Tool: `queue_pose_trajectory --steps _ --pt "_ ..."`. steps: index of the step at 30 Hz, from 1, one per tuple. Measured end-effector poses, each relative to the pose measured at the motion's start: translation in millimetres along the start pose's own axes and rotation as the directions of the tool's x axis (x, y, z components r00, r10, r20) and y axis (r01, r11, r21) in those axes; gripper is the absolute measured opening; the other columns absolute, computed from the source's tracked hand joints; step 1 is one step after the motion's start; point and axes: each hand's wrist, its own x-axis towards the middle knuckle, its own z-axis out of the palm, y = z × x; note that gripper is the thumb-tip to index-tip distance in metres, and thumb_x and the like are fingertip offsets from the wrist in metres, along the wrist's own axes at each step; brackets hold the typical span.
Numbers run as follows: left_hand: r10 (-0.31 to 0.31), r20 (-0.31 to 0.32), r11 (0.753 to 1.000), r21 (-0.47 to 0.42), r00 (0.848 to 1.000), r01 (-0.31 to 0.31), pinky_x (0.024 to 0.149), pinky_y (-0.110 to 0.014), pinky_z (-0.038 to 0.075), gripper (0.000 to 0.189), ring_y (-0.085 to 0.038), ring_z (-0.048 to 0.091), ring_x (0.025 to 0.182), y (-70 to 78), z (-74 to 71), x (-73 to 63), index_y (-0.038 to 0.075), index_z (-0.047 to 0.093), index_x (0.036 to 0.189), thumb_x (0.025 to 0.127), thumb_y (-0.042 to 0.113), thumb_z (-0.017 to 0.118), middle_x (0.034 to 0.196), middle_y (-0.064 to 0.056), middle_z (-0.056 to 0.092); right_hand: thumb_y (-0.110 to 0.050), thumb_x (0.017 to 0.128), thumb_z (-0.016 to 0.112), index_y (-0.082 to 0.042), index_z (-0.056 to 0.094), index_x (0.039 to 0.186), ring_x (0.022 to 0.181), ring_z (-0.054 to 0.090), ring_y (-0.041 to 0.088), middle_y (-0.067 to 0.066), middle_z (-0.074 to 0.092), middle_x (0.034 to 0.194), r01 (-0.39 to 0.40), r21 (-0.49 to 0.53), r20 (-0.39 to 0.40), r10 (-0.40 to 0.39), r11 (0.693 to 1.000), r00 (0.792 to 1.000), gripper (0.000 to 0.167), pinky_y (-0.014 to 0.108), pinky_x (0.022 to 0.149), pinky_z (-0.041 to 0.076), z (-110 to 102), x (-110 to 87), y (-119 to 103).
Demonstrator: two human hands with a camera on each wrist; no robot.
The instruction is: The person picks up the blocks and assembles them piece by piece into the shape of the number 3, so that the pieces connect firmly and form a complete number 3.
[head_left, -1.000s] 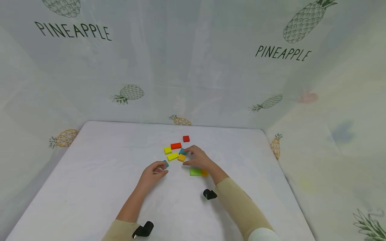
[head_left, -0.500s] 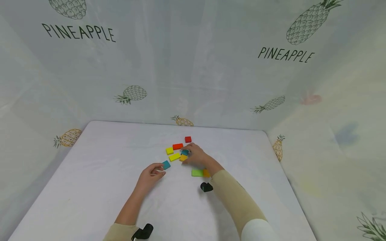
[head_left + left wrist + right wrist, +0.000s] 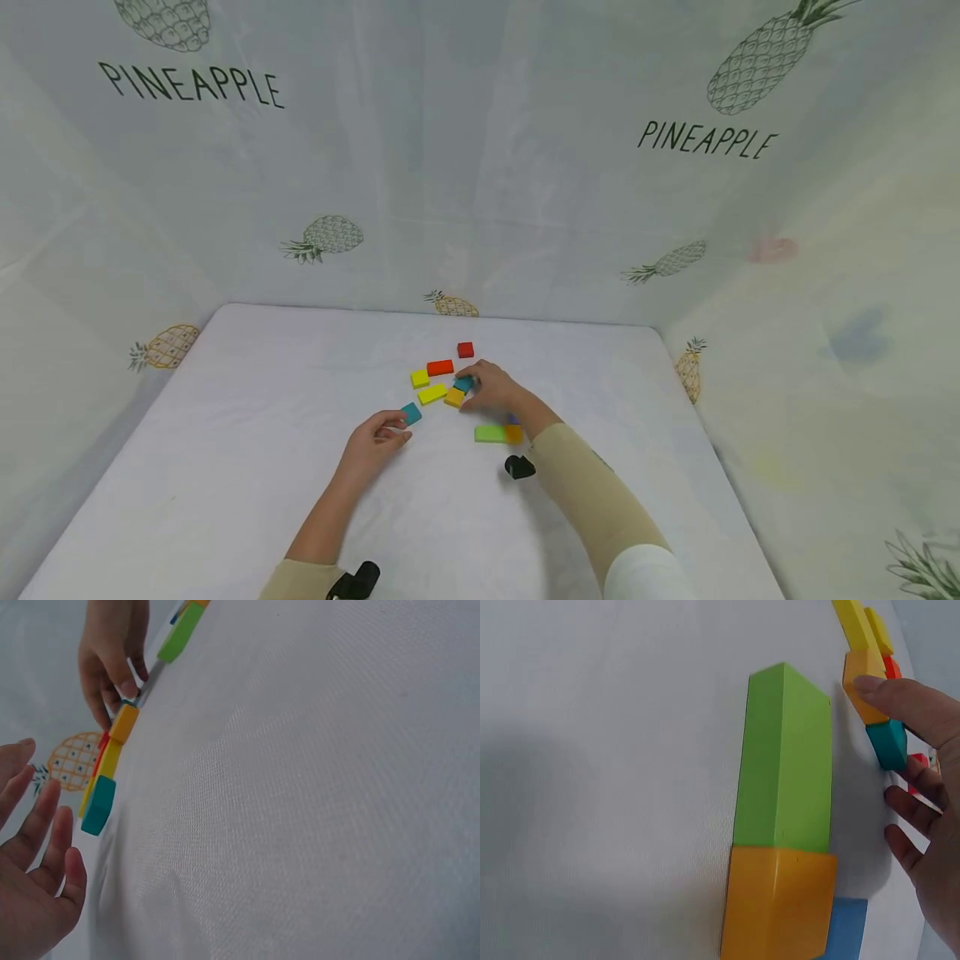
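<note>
In the head view, my left hand is at the near left of a cluster of coloured toy blocks, index fingertip at the edge of a flat teal block. The left wrist view shows that hand's fingers spread and loose beside the teal block. My right hand spans an orange block and a second teal block that abut. Its thumb presses the orange block, while its fingers curl round the far side of the teal block.
Two yellow blocks and a long red block sit close by, with a small red block farther back. A green block, an orange block and a blue block lie under the right forearm. White cloth covers the table.
The left hand has let go of its teal block, which now lies flat. The right hand has shifted the second teal block slightly nearer, against the orange block.
</note>
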Motion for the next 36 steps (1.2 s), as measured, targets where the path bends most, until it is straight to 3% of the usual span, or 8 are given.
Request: queue_pose_trajectory --steps 10,18,26,32,36 --pt "-0.003 0.022 1.0 -0.013 1.0 0.003 0.083 -0.035 0.049 0.029 -0.019 0.059 0.091 4.1 7.2 1.9 0.011 0.067 0.116 0.088 0.015 0.073 0.104 -0.001 0.066 -0.025 0.08 0.082 -0.021 0.063 0.125 0.106 0.05 0.019 0.0 0.055 0.12 0.009 0.021 -0.01 -0.008 1.0 1.0 0.049 0.038 0.1 0.042 -4.0 -7.9 7.8" --pt "0.027 0.015 0.999 -0.03 1.0 -0.026 0.085 -0.033 0.048 0.027 -0.017 0.06 0.091 4.2 12.3 2.6 0.01 0.067 0.115 0.089 0.015 0.073 0.103 -0.001 0.067 -0.018 0.082 0.08 -0.017 0.069 0.11 0.092 0.052 0.019 -0.002 0.058 0.096 0.025 0.067 -0.052 -0.022 0.997 0.998 0.03 0.032 0.084 0.047 -3.0 -12.2 14.3" --pt "0.062 0.041 0.997 -0.051 0.997 -0.06 0.085 -0.035 0.049 0.032 -0.018 0.06 0.09 10.3 23.0 5.8 0.007 0.067 0.118 0.088 0.015 0.074 0.1 -0.001 0.067 -0.024 0.081 0.081 -0.021 0.07 0.108 0.093 0.052 0.019 -0.005 0.059 0.1 -0.005 0.081 -0.082 0.011 0.997 0.997 0.029 0.033 0.084 0.048 -10.1 -24.4 23.5" --pt "0.108 0.057 0.994 -0.036 0.993 -0.106 0.082 -0.035 0.051 0.031 -0.018 0.061 0.087 16.5 36.7 10.3 0.006 0.067 0.117 0.087 0.014 0.074 0.098 0.0 0.066 -0.024 0.082 0.08 -0.02 0.071 0.107 0.096 0.051 0.018 -0.006 0.059 0.103 -0.001 0.07 -0.117 0.009 0.998 0.993 0.027 0.033 0.083 0.049 -20.7 -44.4 30.8" --pt "0.105 0.08 0.994 -0.022 0.991 -0.104 0.082 -0.034 0.051 0.031 -0.018 0.06 0.088 22.8 45.6 12.1 0.009 0.067 0.117 0.087 0.015 0.074 0.098 0.001 0.066 -0.025 0.082 0.08 -0.021 0.071 0.105 0.097 0.052 0.018 -0.008 0.059 0.102 0.02 0.068 -0.14 -0.011 0.997 0.99 0.025 0.032 0.081 0.049 -24.4 -59.0 37.4"
